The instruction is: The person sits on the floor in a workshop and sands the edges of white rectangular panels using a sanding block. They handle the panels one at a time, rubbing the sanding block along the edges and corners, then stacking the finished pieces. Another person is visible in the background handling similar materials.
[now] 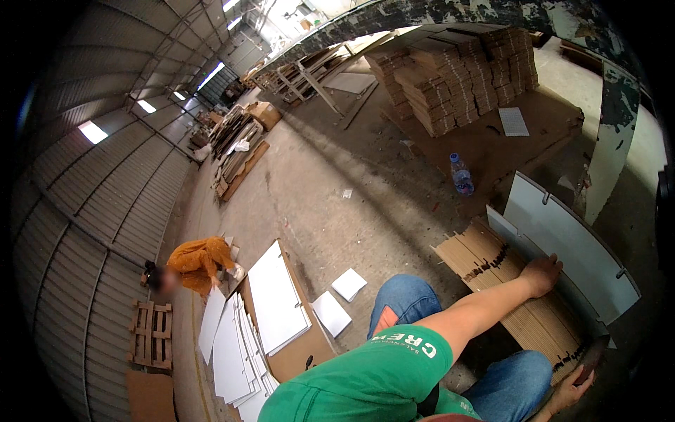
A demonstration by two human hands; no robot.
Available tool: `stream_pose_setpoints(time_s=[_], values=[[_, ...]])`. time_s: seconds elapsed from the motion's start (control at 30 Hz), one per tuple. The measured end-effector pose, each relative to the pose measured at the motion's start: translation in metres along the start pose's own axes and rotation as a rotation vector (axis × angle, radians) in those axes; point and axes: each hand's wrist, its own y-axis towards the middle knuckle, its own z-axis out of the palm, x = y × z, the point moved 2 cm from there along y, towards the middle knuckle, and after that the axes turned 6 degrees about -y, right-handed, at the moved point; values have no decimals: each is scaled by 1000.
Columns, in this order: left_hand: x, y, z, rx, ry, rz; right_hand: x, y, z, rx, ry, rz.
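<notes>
- Two bare hands are at work on one bundle of brown cardboard (545, 320), beside two denim knees (513, 383); its sheets are too tightly packed to count.
- The right hand (573, 390) has bent fingers at the bundle's near corner, by a dark edge; whether it grips, I cannot tell.
- The left hand (540, 276) lies over the bundle's long edge with fingers bent, fingertips at the pale boards; I cannot tell if they pinch.
- Two pale boards stand along that edge: a narrower one (517, 233) next to the cardboard and a wider, slotted one (576, 246) behind.
- Two white pieces (349, 284) lie on the floor (394, 204) past the left knee.
- Beyond them are white boards (278, 299) in two groups, one fanned out.
- One bottle (461, 174) stands past the bundle, with floor between.
- One co-worker (200, 260) bends over the fanned boards.
- A wide strip of floor runs from the bundle toward the far stacks.
- One tall cardboard pile (453, 84) stands farther off.
</notes>
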Motion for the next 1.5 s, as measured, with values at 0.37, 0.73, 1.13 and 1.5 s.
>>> stream_pose_setpoints(time_s=[0.37,0.73,1.13,1.5], values=[[0,-1,3,151,38,-82,0,2,-1,-47,-130,-6],[4,0,9,-73,46,18,0,-1,-1,-26,33,-44],[4,2,10,-149,50,60,2,-1,1,-27,81,-6],[4,3,7,-37,26,30,-1,0,0,8,14,-30]])
